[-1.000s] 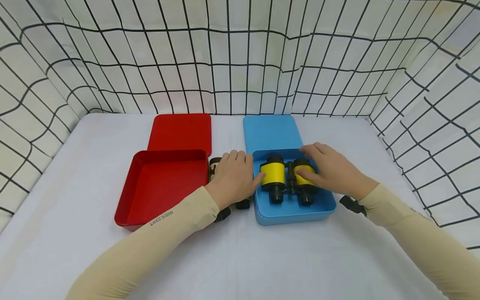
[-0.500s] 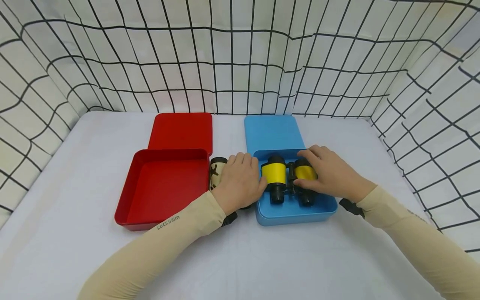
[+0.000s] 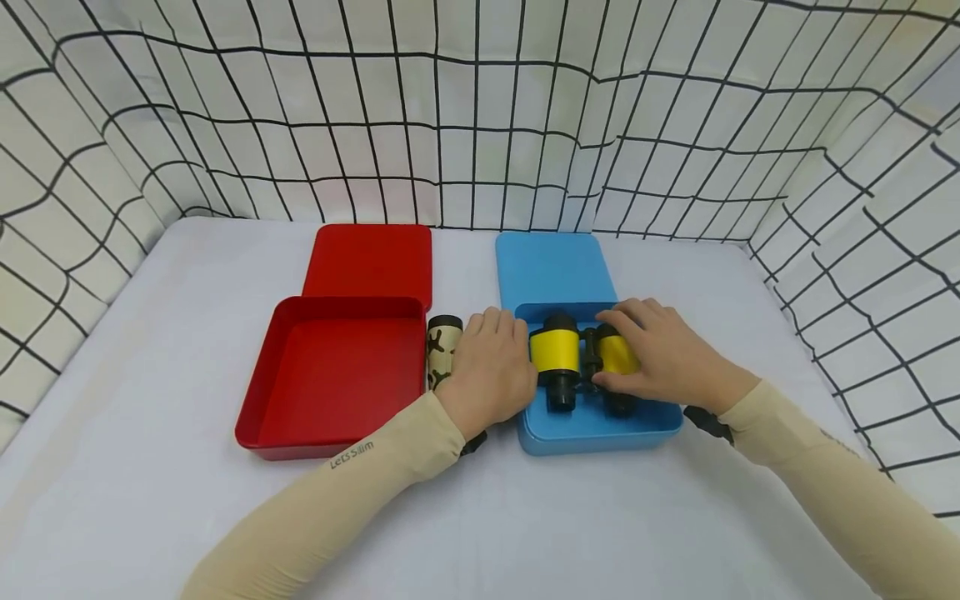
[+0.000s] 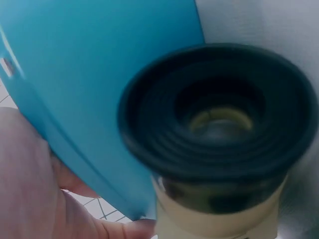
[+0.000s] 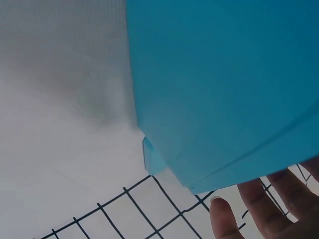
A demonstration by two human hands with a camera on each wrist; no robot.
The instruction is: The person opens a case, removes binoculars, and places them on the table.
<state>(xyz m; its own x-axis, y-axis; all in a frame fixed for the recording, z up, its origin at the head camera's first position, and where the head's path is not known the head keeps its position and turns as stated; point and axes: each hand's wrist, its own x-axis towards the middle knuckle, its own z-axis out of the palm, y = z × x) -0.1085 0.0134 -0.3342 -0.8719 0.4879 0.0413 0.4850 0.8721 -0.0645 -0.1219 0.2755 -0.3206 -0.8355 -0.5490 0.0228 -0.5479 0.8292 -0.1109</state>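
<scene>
Binoculars in beige camouflage (image 3: 444, 350) lie on the white table between two boxes. My left hand (image 3: 493, 371) grips their right barrel from above and hides most of it. Their black eyepiece (image 4: 219, 64) fills the middle of the left wrist view, with my fingertips at the beige barrel below it. Yellow and black binoculars (image 3: 555, 350) lie inside the blue box (image 3: 600, 442). Around their right barrel my right hand (image 3: 667, 358) has its thumb and fingers. In the right wrist view my fingers (image 5: 261, 201) show beyond the blue box's wall.
A red box (image 3: 345, 367) with a bare inside stands left of the camouflage binoculars. Its red lid (image 3: 367, 260) and the blue lid (image 3: 555, 265) lie behind the boxes. Black wire mesh (image 3: 457, 125) walls the back and sides.
My left thumb has drawn away from the blue box's edge to the camouflage binoculars. The right fingers have come in closer around the yellow binoculars' right barrel. The view has shifted slightly.
</scene>
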